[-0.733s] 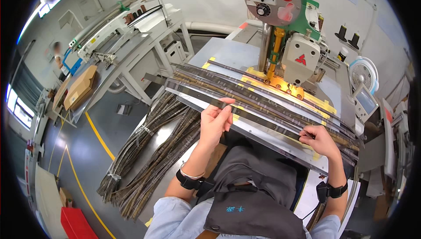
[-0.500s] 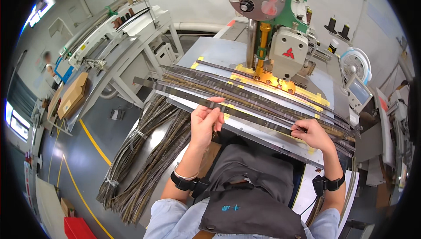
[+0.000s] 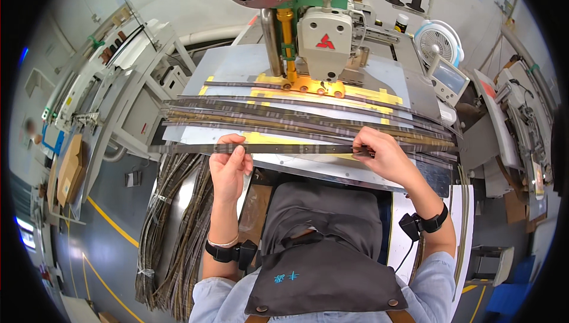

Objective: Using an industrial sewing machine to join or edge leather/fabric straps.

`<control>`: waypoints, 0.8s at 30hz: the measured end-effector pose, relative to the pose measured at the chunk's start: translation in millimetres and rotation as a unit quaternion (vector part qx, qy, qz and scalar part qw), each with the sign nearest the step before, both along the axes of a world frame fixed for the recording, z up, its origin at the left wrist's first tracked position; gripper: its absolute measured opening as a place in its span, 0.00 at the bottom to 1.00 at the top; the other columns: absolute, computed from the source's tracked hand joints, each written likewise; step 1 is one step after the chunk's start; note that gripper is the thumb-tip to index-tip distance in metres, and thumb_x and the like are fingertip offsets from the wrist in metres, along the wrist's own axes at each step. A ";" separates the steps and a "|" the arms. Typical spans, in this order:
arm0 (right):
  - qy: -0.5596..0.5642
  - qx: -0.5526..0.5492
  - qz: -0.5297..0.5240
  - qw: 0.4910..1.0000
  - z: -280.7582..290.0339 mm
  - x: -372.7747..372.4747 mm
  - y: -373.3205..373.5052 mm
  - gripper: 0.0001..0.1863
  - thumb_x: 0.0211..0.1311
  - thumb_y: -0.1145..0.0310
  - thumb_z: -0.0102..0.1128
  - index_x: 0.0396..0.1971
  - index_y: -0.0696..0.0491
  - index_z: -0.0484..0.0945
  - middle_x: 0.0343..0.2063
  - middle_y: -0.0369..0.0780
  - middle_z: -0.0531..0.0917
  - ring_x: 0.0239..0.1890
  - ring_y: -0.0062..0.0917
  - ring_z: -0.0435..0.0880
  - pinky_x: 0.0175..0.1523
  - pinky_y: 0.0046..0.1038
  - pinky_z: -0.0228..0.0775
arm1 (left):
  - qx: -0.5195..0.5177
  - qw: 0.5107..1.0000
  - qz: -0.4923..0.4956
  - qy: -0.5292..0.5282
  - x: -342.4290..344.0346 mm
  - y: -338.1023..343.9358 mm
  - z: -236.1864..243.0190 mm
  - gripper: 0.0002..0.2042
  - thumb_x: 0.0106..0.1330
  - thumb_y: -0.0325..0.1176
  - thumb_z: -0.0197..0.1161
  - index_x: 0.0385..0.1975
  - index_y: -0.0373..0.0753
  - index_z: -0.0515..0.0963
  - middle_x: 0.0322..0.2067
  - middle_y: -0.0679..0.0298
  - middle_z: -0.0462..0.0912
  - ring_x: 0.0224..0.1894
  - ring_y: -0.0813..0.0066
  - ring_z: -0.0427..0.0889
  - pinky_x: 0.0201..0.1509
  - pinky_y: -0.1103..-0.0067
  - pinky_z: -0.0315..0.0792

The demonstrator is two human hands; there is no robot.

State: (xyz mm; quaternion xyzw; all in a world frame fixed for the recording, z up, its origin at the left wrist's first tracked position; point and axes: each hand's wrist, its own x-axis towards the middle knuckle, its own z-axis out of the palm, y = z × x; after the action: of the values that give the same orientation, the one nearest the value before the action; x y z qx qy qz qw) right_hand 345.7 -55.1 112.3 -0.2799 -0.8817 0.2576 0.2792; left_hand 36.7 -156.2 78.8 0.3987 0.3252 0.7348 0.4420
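Observation:
A long dark flat strip (image 3: 296,149) stretches level across the front of the worktable. My left hand (image 3: 230,169) pinches it between thumb and fingers, and the strip's end runs on past that hand to the left. Farther along, my right hand (image 3: 382,150) is closed on the same strip, its fingertips curled under and partly hidden. Just beyond the hands lies a loose row of similar dark and brownish strips (image 3: 272,109) on the table. Behind them stands an industrial sewing machine head (image 3: 325,41), with a lit yellow-orange clamp area (image 3: 314,86) beneath it.
Bundles of tied strips (image 3: 169,234) hang at the table's left side. At the right are a control screen (image 3: 448,78) and a small white fan (image 3: 438,44). Thread cones (image 3: 416,1) stand at the back. Another machine (image 3: 89,103) is at the left.
The view has turned, so the machine sits farther left in it. The strip, earlier slanting down to the right, now looks level. Both hands keep their grip on it.

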 end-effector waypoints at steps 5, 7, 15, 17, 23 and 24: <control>-0.023 -0.009 -0.013 1.000 -3.1 15.8 -0.1 0.14 0.42 0.82 0.63 0.31 0.56 0.71 0.31 0.41 0.77 0.34 0.38 0.78 0.38 0.33 0.71 | -0.029 0.998 -0.010 0.057 30.2 3.1 -12.8 0.11 0.66 0.27 0.58 0.46 0.32 0.71 0.23 0.63 0.77 0.19 0.82 0.72 0.21 0.87 0.65; -0.018 0.002 -0.008 1.000 -4.2 17.8 0.2 0.14 0.42 0.82 0.63 0.31 0.56 0.71 0.31 0.41 0.77 0.34 0.38 0.79 0.38 0.34 0.71 | -0.031 0.997 -0.020 0.074 35.2 4.3 -15.0 0.12 0.65 0.27 0.59 0.47 0.32 0.71 0.23 0.63 0.78 0.19 0.81 0.73 0.21 0.87 0.66; -0.004 0.042 0.005 0.999 0.8 12.4 -0.8 0.13 0.45 0.82 0.65 0.30 0.57 0.71 0.29 0.39 0.76 0.29 0.31 0.77 0.34 0.28 0.69 | -0.015 0.999 0.009 0.046 41.9 4.8 -10.3 0.12 0.72 0.38 0.50 0.44 0.35 0.72 0.25 0.60 0.78 0.19 0.79 0.74 0.20 0.86 0.66; 0.001 -0.015 0.016 1.000 0.7 12.9 1.1 0.11 0.51 0.76 0.65 0.33 0.56 0.73 0.30 0.39 0.78 0.28 0.30 0.76 0.33 0.27 0.68 | 0.009 0.996 0.057 0.066 14.8 -7.1 0.5 0.13 0.73 0.40 0.46 0.39 0.36 0.71 0.24 0.61 0.75 0.17 0.80 0.71 0.19 0.85 0.65; -0.079 -0.027 -0.065 0.994 -21.3 18.5 40.6 0.16 0.56 0.66 0.64 0.42 0.55 0.76 0.41 0.41 0.81 0.42 0.36 0.81 0.43 0.34 0.73 | 0.148 0.922 0.329 0.144 -156.6 -139.3 98.5 0.14 0.73 0.35 0.43 0.22 0.43 0.66 0.21 0.69 0.65 0.21 0.82 0.61 0.23 0.83 0.58; -0.068 -0.020 -0.049 0.996 -28.8 18.2 46.5 0.16 0.56 0.66 0.64 0.42 0.55 0.76 0.41 0.41 0.81 0.42 0.36 0.81 0.43 0.34 0.73 | 0.121 0.841 0.508 0.137 -182.3 -168.1 123.9 0.14 0.73 0.35 0.41 0.22 0.43 0.62 0.20 0.68 0.64 0.20 0.82 0.57 0.22 0.82 0.54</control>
State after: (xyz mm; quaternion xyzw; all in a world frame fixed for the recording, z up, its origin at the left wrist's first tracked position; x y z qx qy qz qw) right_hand 363.9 -8.6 83.5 -0.3454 -0.8785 0.2411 0.2254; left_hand -145.6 -324.3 202.7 0.3243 0.4476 0.8280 -0.0945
